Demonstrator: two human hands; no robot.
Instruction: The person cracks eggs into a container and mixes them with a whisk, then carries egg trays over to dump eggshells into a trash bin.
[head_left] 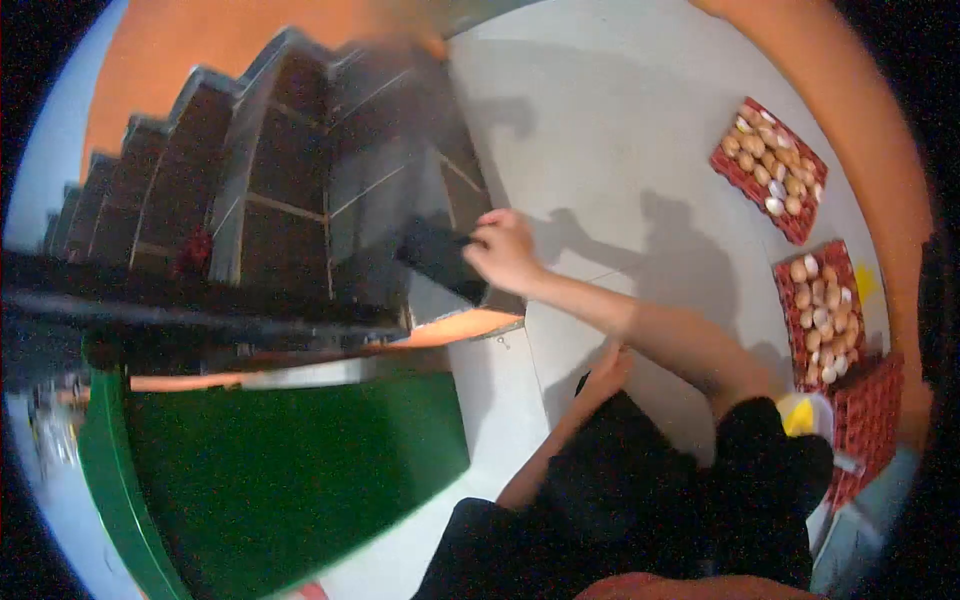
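Observation:
My right hand (503, 252) stretches out to the lowest stair step (462, 190), its fingers closed on the edge of a flat black phone-like object (440, 262). That object is rectangular, dark and a little blurred, and it lies over or just above the step; contact with the step cannot be made out. My left hand (606, 371) is close to my body, just below my right forearm. Its fingers are small and partly hidden, so whether they hold anything does not show.
Dark tiled stairs (285, 165) climb to the left behind a black rail (200, 305). A green panel (300, 475) stands below them. On the pale floor at right are two red trays of eggs (765, 160) (822, 315), a stack of red trays (868, 420) and a white bucket (822, 408).

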